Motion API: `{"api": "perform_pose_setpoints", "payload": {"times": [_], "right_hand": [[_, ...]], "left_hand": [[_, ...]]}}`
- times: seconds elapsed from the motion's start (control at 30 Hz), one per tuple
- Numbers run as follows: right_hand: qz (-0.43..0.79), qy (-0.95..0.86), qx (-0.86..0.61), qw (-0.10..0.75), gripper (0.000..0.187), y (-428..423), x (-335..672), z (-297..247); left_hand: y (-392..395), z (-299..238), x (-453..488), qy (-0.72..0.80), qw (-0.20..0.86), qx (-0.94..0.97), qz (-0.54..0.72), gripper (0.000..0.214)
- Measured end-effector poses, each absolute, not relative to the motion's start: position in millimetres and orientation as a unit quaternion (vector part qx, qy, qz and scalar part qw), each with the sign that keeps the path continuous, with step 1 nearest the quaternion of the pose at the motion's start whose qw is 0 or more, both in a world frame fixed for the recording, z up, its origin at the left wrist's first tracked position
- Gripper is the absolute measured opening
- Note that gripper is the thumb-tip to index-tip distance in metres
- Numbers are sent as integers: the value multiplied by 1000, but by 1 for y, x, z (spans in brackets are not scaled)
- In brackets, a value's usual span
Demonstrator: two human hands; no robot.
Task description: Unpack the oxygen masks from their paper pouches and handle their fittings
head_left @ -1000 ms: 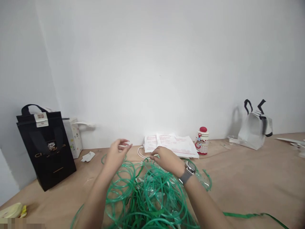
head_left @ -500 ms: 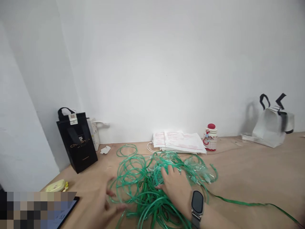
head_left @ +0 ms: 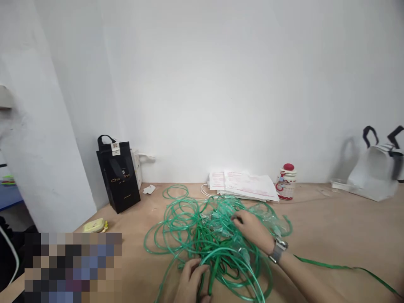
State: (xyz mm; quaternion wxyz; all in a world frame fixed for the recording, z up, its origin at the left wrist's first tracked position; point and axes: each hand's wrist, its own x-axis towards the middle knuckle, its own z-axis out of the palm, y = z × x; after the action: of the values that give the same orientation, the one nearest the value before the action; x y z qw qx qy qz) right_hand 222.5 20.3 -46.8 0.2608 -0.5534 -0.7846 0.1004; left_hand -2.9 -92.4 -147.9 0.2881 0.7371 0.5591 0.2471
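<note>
A tangled heap of clear green tubing [head_left: 183, 214] lies on the table, mixed with dark green straps [head_left: 214, 273] and crumpled clear plastic pieces [head_left: 268, 216]. At the heap's near edge, my left hand [head_left: 191, 280] curls its fingers round a piece of green tubing. My right hand [head_left: 252, 227], with a grey watch at the wrist, rests on the heap's right part. Its fingers are bent together over the tubing and clear plastic, and what they pinch is hidden. One green strap [head_left: 328, 264] trails off to the right.
Against the wall stand a black paper bag [head_left: 120, 181], a stack of white printed packets [head_left: 249, 185], a red-capped bottle [head_left: 286, 185] and a white bag [head_left: 372, 176] with black handles. A yellow case [head_left: 94, 225] lies at left, beside a blurred-out patch.
The view has turned left. My left hand has moved right and down onto the heap's near edge, closing on tubing. My right hand has shifted right, its spread fingers now curled.
</note>
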Motion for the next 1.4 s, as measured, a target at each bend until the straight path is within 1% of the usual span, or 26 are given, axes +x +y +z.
{"api": "perform_pose_setpoints", "payload": {"times": [0.1,0.17,0.27,0.3,0.33,0.4,0.47,0.5,0.53,0.6,0.63,0.7,0.73,0.77,0.83,0.9,1.03,1.13,1.23,1.33,1.4], "right_hand": [[125,-711,-585,369,36,37,255,-40],[130,-657,-607,429,41,45,279,-35],[113,-598,-632,479,39,52,312,-29],[101,-585,-640,488,37,52,320,-27],[86,-570,-648,498,37,51,327,-24],[48,-545,-655,522,44,45,333,-18],[11,-543,-638,545,52,34,330,-13],[0,-558,-621,551,51,28,324,-12],[-5,-582,-598,551,49,22,316,-12],[12,-659,-548,515,39,10,294,-16],[33,-706,-523,477,35,6,281,-20],[98,-801,-489,333,30,0,257,-34],[116,-813,-486,298,25,-2,247,-42],[127,-818,-487,277,22,-2,238,-50],[130,-812,-496,278,16,-1,227,-62],[131,-797,-505,303,8,4,225,-68],[151,-738,-522,400,15,23,241,-59],[145,-662,-540,498,29,44,265,-45],[114,-585,-560,575,42,67,294,-31],[66,-534,-574,618,46,86,322,-20],[34,-536,-579,614,39,91,336,-16]], "left_hand": [[-89,-151,-8,555,250,749,263,56],[-88,-144,-10,560,206,745,297,44],[-86,-122,-12,576,154,706,383,20],[-85,-113,-12,577,157,692,405,17],[-84,-104,-12,577,169,679,421,18],[-78,-91,-11,578,216,661,427,26],[-65,-83,-9,581,261,648,419,34],[-57,-82,-7,581,277,645,412,36],[-48,-81,-5,581,289,644,405,38],[-28,-82,2,579,299,651,390,41],[-19,-83,7,578,298,656,383,41],[-3,-84,18,581,285,669,365,40],[3,-85,24,585,273,676,355,41],[8,-86,29,590,261,682,344,42],[13,-89,38,599,239,694,320,48],[15,-91,44,604,223,704,299,50],[15,-95,44,607,214,717,269,47],[21,-96,40,598,235,727,241,44],[34,-91,34,593,270,728,214,27],[50,-70,21,588,284,721,232,23],[56,-50,7,586,270,716,268,26]]}}
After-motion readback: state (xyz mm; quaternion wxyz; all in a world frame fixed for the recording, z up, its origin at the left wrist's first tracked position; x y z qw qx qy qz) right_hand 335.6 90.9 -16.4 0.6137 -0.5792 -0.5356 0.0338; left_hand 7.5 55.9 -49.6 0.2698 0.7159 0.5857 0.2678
